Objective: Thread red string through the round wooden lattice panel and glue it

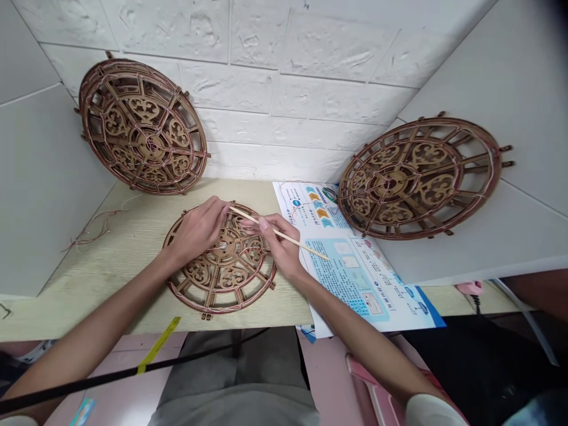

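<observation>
From the head camera, you have a flat wooden disc lying on the table right in front of you, near the front edge. It is cut through with fine scrollwork and has red thread running round its rim. Your left hand rests on the disc's upper left part with the fingers curled. Its tips meet the far end of a thin stick, but you cannot tell whether they pinch the stick or thread beneath it. Your right hand is closed round the stick near its middle, thumb against fingers, and the free end slants out over the instruction sheet.

The disc looks light and stiff but fragile. The thin spokes and small rim tabs would likely snap under a twist, so the outer ring or the solid hub seems the safer place to hold it. The stick looks light and easy to bend or break.

Room is tight. A second disc leans on the wall at the back left, and a third disc leans at the right, over the sheet's top. Loose thread lies at the left. The barest stretch is the left part of the table, and the sheet overhangs the front edge
</observation>
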Demonstrator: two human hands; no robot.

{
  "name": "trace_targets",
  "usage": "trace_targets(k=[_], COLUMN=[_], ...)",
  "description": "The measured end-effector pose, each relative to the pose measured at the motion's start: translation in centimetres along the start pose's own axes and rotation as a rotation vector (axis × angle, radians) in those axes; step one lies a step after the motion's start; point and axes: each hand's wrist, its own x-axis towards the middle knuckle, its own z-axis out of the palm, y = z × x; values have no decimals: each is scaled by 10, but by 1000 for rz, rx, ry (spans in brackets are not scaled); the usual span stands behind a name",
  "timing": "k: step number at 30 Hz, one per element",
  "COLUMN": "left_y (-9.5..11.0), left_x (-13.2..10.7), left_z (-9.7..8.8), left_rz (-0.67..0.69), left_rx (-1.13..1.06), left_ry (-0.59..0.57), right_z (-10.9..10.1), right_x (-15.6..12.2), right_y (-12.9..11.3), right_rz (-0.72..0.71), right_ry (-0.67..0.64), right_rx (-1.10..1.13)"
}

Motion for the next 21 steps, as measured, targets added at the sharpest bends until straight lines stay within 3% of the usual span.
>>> trace_targets(k=[6,11,14,17,19,21], left_y=[0,-21,-35,-39,-33,-24], left_x=[-3,0,3,7,9,10], left_z=[14,2,-8,-15,-19,-19], left_rz=[-75,-162,-226,-215,-193,-144], left_rx=[188,128,84,-130,-286,-368], left_ry=[45,4,88,175,124,-46], right_z=[2,-2,-6,-9,-11,-12], right_x=[-3,1,7,11,13,15], right_y=[2,0,0,1,2,3], right_rz=[-28,33,85,144,159,162], right_ry=[-10,-6,54,74,73,69], right_rx=[-13,55,150,253,312,358])
